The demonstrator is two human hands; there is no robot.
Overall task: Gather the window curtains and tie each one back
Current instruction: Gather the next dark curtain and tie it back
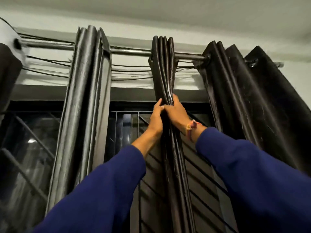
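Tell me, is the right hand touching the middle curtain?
Touching. The head view shows the right hand curled round the bunched middle curtain.

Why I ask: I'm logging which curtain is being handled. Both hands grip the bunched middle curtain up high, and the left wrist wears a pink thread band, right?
Not quite. The pink thread band is on the right wrist, not the left. The rest holds: in the head view the left hand and right hand both have a grip on the bunched glossy dark-brown middle curtain, high up near the metal curtain rod.
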